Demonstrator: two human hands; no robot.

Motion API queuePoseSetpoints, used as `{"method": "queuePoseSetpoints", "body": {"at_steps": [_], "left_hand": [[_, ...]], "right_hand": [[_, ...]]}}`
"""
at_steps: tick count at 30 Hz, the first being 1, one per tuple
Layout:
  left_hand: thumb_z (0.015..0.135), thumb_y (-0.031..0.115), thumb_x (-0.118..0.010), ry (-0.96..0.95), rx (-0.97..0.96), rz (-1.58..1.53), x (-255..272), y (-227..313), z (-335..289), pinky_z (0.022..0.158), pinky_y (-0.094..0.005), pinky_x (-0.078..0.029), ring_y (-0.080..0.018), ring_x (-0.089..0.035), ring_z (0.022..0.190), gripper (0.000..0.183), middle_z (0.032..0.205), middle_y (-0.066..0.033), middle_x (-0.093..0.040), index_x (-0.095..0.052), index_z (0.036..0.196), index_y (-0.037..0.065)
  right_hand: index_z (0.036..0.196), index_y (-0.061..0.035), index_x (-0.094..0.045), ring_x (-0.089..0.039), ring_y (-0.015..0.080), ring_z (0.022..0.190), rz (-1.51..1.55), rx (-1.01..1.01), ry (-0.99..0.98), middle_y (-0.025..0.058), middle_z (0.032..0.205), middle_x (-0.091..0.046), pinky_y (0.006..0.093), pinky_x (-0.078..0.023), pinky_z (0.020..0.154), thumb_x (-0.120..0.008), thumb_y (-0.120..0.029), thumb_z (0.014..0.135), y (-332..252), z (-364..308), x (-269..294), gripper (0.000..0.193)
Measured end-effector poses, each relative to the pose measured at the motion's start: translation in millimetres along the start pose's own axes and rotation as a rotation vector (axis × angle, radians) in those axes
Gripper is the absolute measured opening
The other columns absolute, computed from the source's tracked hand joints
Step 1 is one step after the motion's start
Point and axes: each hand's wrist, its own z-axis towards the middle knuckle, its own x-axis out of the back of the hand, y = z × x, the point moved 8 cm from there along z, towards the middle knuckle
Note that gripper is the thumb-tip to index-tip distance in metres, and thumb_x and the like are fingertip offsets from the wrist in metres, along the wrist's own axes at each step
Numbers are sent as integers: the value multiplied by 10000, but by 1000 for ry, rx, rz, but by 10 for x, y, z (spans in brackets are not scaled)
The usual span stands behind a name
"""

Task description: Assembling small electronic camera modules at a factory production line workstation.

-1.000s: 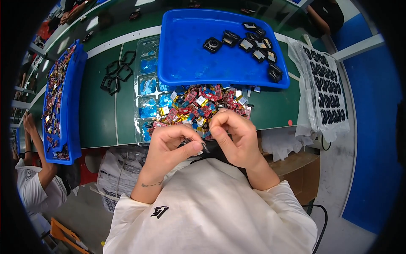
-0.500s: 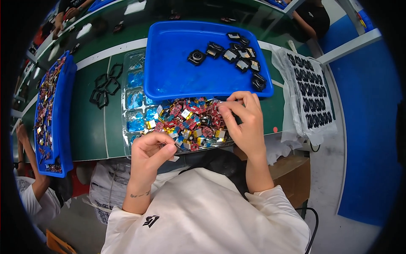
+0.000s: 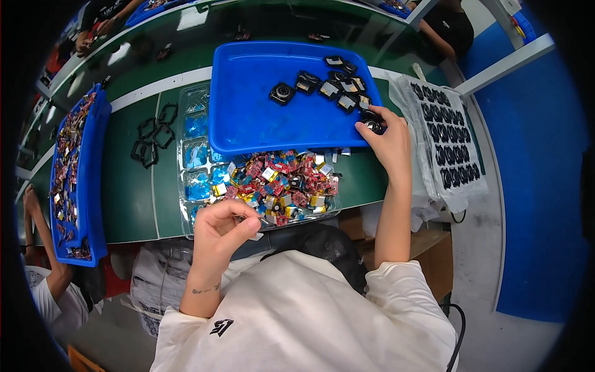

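My right hand reaches to the right front corner of a blue tray. Its thumb and fingers close around a black watch case with a round back. Farther in, several more black watch cases lie in the tray, some with pale flat pieces on them. My left hand stays low in front of the heap, thumb and forefinger pinched on something thin that I cannot make out. Just beyond it lies a heap of small red circuit boards with silver and yellow battery cells, on a clear blister tray.
Several black frames lie on the green table left of the blister tray. A long blue bin full of similar parts stands at far left. On the right, rows of black parts rest on white sheeting. Other people work at the left and far side.
My right hand has moved from the circuit-board heap out to the tray's right corner and taken hold of a watch case there. My left hand has barely moved.
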Motion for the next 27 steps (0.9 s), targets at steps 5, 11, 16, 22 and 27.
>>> {"method": "queuePoseSetpoints", "body": {"at_steps": [5,11,16,22,27], "left_hand": [[765,-23,-673,-44,-131,75,-48,130,23,635,-227,-434,-116,-566,718,41,744,-72,-619,-649,792,-42],[723,-50,-678,-28,-307,257,-106,371,123,672,-233,-434,-123,-556,765,50,839,-103,-630,-659,759,-20],[676,0,-691,51,-469,579,-287,597,244,744,-276,-450,-164,-566,850,52,998,-106,-645,-664,720,8],[680,34,-686,109,-501,801,-317,616,233,773,-306,-453,-220,-566,913,44,1053,-118,-654,-672,718,16],[685,42,-682,168,-514,819,-280,586,229,821,-330,-439,-237,-563,939,47,1051,-123,-660,-681,726,19]], "right_hand": [[924,-60,-698,-554,204,828,289,53,49,80,878,-656,310,-458,727,-691,-129,744,-239,-65,38,193],[1072,25,-611,-636,127,669,1100,-75,-236,86,870,-633,194,-517,570,-611,-20,849,-742,-403,-201,228],[1083,20,-602,-622,94,770,1201,-149,-530,81,926,-636,214,-539,634,-626,13,828,-1228,-814,-329,256],[1146,24,-575,-612,80,785,1274,-86,-542,67,951,-637,199,-530,653,-563,36,849,-1358,-969,-390,298],[1161,34,-561,-587,48,683,1280,-107,-644,47,882,-623,179,-479,559,-563,26,858,-1397,-1050,-441,303]]}}
